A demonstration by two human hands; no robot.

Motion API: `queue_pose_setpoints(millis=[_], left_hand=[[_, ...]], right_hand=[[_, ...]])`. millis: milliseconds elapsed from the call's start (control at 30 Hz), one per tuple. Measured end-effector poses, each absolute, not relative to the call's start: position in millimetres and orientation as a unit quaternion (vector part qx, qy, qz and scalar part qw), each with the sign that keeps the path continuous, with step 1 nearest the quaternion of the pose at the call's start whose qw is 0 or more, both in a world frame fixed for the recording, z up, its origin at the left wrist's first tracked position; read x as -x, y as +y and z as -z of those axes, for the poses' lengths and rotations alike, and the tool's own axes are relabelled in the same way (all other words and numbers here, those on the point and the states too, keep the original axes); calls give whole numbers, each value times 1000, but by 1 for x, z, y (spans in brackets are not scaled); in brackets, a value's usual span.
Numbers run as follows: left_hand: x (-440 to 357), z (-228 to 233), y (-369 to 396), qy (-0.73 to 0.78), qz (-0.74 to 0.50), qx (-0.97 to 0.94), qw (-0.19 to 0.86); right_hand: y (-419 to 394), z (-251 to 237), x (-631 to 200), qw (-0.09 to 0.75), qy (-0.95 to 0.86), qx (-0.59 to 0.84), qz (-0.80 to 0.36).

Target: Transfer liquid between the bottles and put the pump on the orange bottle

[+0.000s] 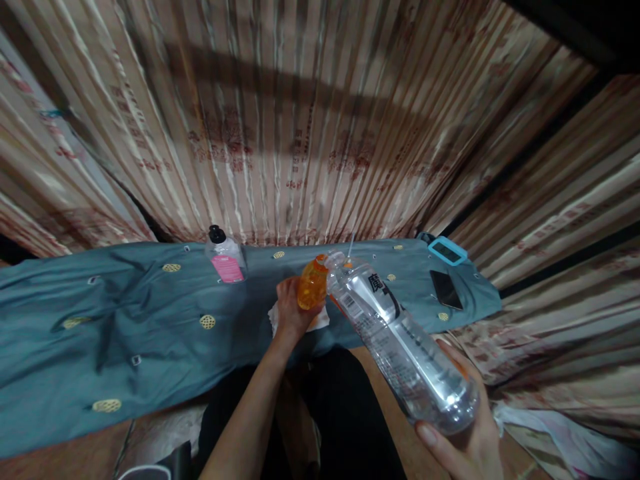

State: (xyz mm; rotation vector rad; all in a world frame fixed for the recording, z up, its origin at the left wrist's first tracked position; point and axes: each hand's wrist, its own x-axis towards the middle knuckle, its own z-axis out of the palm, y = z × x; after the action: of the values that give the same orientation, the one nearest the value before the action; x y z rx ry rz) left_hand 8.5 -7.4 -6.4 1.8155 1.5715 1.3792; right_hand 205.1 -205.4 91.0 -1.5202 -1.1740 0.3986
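Head view shows the left hand (290, 308) wrapped around a small orange bottle (313, 284) standing on the teal cloth (125, 320), while the right hand (467, 433) grips the base of a large clear water bottle (400, 340), its long axis tilted up and forward, mouth touching the orange bottle's top.

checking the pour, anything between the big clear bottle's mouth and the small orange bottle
Nothing visible: the clear bottle, tilted in the right hand, has its mouth right beside the top of the orange bottle held by the left hand.
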Motion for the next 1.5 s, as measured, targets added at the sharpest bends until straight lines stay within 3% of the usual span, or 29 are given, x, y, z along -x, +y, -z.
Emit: queue_pose_setpoints(millis=[300,533,1500], left_hand=[[-9,10,-7,547,-496,-653,167],[-9,15,-5,545,-499,-658,142],[-11,17,-6,543,-510,-653,137]], right_hand=[[-206,-84,-215,546,-526,636,-146],[-208,-78,-235,472,-624,613,-106],[-206,-102,-198,539,-489,666,-165]])
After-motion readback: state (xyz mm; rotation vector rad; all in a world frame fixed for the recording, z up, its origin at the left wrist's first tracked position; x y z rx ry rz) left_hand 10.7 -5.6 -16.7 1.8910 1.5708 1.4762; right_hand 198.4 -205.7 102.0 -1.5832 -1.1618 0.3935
